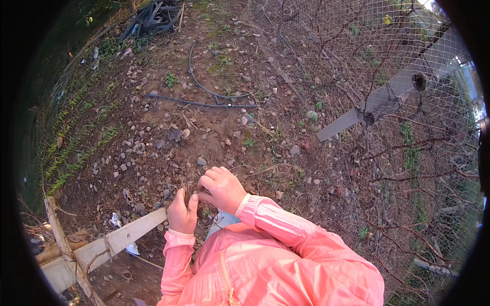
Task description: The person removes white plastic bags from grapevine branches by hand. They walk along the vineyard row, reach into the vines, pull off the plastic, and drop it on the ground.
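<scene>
Both hands meet in front of my body, in pink sleeves. My left hand is turned thumb up, holding a thin brown twig that rises from between its thumb and fingers. Against the left thumb tip, my right hand pinches with thumb and bent fingers at the same twig. Its lower end is hidden by the hands. Close to my left wrist ends a pale wooden board, tied to a thin upright pole.
Pebbly soil stretches ahead, with black irrigation tubing lying on it. A heap of dark strips sits at the far left. On the right, netting and bare branches surround a grey plank. Green shoots grow at left.
</scene>
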A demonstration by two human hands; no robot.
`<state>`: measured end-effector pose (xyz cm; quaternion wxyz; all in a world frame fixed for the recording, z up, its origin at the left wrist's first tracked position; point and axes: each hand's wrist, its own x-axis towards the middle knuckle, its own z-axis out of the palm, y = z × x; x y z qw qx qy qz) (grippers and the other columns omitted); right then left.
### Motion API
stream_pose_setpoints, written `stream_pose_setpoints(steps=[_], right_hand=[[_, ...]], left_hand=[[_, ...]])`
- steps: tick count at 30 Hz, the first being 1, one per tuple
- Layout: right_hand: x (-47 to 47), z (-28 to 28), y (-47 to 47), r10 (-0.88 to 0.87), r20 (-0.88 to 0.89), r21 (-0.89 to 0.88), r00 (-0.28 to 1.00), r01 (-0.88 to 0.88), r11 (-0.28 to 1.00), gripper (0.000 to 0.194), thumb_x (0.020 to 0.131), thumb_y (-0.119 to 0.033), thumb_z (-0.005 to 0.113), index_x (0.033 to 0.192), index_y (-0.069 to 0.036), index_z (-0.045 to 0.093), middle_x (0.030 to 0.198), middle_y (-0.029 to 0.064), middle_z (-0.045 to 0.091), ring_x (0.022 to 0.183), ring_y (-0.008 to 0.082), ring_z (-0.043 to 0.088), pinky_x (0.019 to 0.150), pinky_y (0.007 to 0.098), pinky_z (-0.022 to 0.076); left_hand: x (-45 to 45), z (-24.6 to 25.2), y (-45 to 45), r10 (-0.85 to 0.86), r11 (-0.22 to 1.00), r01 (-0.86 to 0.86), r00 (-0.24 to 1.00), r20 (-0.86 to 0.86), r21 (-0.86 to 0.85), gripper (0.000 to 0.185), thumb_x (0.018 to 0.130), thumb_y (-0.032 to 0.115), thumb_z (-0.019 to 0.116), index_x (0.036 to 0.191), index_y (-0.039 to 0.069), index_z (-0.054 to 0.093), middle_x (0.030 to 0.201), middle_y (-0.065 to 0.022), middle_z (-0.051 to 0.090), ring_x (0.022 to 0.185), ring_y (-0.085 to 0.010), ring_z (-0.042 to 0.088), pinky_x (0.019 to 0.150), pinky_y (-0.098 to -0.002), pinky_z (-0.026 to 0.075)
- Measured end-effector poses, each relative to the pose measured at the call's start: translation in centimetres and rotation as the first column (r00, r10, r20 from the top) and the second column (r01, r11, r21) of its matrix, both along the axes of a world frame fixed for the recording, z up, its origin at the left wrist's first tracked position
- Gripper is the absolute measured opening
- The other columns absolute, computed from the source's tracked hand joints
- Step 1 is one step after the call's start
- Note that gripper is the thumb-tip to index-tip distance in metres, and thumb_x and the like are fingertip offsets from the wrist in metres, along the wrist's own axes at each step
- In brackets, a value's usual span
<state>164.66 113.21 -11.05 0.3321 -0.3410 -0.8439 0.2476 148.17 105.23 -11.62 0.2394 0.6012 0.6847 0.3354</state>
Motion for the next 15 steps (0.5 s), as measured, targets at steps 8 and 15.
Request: stream_pose_setpoints(steps=[8,15], right_hand=[[2.2,-2.6,0.8,-0.185,-0.145,-0.363,0.972,0.121,0.924,0.037,0.077,-0.037,0.073,0.089,-0.005,0.059,0.082,0.0077,0.056,0.078,0.0216,0.055,0.072,0.0314,0.0432],[0.9,-4.4,0.3,-0.654,-0.630,-0.759,0.420,-0.512,0.402,0.028,0.091,-0.032,0.060,0.098,-0.005,0.058,0.092,0.0032,0.061,0.085,0.0110,0.059,0.075,0.0279,0.0506]], left_hand=[[0.0,1.9,2.5,0.228,0.954,-0.018,0.691,0.686,-0.299,0.035,0.079,0.004,0.069,0.113,0.002,0.058,0.083,0.0022,0.061,0.062,-0.0035,0.051,0.052,-0.0181,0.038],[4.3,0.2,4.7,-0.057,0.963,0.248,0.582,0.811,-0.110,0.047,0.077,0.008,0.075,0.119,0.002,0.054,0.105,-0.0012,0.059,0.098,-0.0143,0.056,0.090,-0.0281,0.043]])
